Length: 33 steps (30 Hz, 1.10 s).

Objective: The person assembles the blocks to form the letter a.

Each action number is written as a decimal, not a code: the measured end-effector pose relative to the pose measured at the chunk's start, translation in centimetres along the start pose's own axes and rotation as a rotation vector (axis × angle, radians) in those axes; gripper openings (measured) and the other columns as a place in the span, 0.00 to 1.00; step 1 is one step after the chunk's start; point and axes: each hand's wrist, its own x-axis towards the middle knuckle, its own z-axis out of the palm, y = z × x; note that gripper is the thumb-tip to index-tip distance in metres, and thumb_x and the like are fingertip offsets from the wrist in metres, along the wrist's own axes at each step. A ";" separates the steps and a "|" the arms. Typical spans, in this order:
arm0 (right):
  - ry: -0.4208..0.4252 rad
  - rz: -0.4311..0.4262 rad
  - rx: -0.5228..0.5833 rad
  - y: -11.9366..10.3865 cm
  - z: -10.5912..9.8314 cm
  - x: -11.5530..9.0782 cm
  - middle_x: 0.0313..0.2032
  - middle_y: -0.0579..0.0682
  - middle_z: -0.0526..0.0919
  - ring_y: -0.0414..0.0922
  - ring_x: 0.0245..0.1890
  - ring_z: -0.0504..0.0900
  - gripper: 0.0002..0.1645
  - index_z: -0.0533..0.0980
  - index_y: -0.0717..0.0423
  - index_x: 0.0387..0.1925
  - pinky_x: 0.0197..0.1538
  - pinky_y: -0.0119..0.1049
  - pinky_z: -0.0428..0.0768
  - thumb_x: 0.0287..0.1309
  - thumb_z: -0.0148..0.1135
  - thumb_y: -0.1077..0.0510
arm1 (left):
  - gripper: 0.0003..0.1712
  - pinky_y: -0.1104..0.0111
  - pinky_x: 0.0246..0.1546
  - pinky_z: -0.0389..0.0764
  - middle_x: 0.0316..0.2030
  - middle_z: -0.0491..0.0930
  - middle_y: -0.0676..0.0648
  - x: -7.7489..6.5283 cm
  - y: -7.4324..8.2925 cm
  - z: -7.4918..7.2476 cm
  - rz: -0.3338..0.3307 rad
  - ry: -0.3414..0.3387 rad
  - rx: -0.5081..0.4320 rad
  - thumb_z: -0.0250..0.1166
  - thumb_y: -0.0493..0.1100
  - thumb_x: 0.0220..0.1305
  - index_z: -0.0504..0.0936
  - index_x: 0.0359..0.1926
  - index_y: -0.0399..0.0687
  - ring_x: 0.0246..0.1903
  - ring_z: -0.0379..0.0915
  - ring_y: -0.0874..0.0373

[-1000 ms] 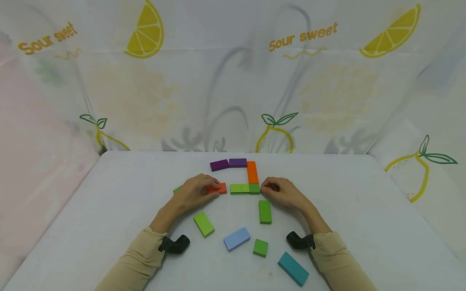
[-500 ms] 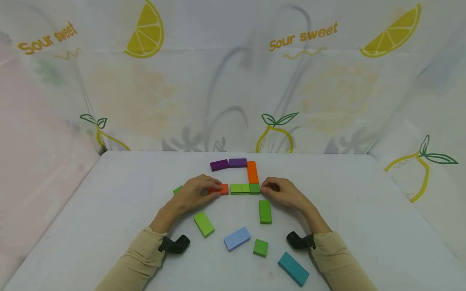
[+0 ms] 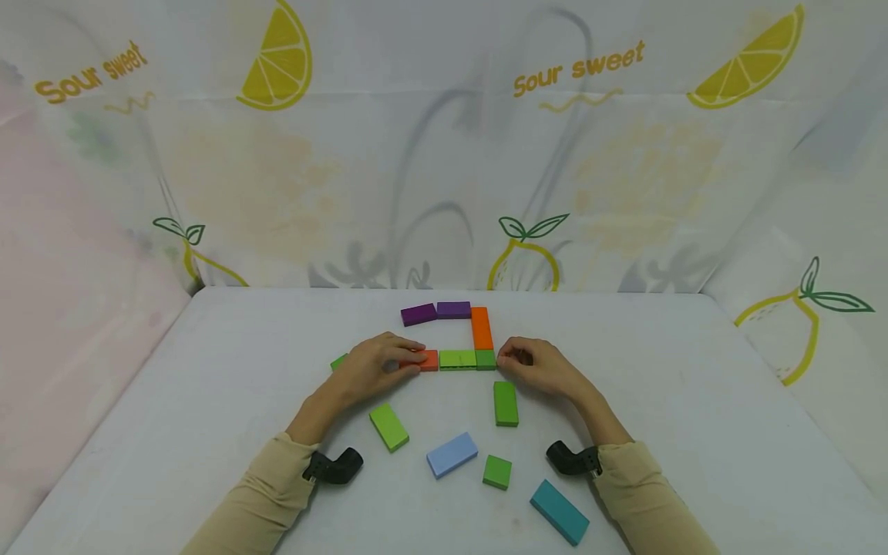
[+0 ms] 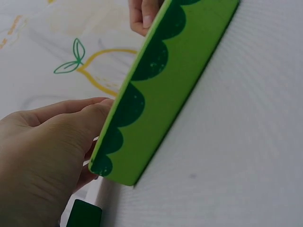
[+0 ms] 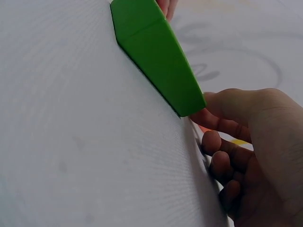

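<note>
While hands flank it, the flat rectangular orange block (image 3: 426,360) lies matte.

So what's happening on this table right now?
A person is lining up coloured blocks flat on a white table. The left hand holds a red-orange block against the light green block in the row. The right hand rests with curled fingers beside the small dark green block at the row's other end. Loose green, blue and teal blocks lie nearer the person.
</note>
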 end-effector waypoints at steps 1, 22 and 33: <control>0.000 0.000 -0.001 0.0 0.0 0.0 0.25 0.43 0.72 0.40 0.28 0.68 0.05 0.78 0.47 0.35 0.33 0.30 0.65 0.63 0.58 0.53 | 0.15 0.63 0.49 0.78 0.48 0.83 0.53 0.0 0.0 0.0 0.000 -0.001 -0.002 0.68 0.43 0.57 0.85 0.47 0.52 0.49 0.77 0.58; -0.018 -0.029 -0.003 0.1 0.1 0.0 0.26 0.43 0.72 0.39 0.27 0.68 0.05 0.77 0.48 0.36 0.31 0.29 0.66 0.62 0.59 0.52 | 0.16 0.62 0.51 0.77 0.49 0.83 0.53 0.1 -0.1 0.1 0.023 -0.020 0.021 0.68 0.42 0.57 0.84 0.49 0.52 0.51 0.77 0.58; -0.016 -0.034 0.006 0.3 0.1 0.0 0.26 0.43 0.72 0.38 0.27 0.68 0.06 0.77 0.48 0.36 0.32 0.29 0.66 0.62 0.58 0.51 | 0.16 0.63 0.51 0.77 0.49 0.83 0.52 0.2 0.2 0.0 0.023 -0.020 0.030 0.68 0.42 0.57 0.85 0.48 0.52 0.50 0.77 0.58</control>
